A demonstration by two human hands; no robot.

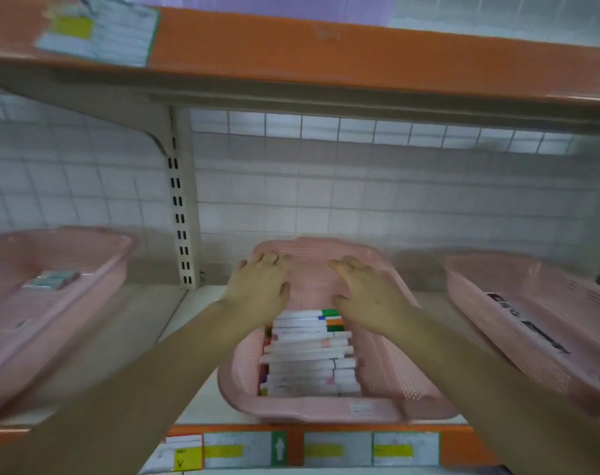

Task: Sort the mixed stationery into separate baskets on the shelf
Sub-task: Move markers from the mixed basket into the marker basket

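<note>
Backing the shelf (154,303) (orange-edged) is a tiled wall (360,200).

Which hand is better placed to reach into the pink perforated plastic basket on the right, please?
Probably the right hand: it lies over the middle pink plastic basket, nearer the right-hand basket; the left hand would cross.

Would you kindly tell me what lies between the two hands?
Head view: only bare pink mesh of the middle basket separates the left hand and right hand.
</note>
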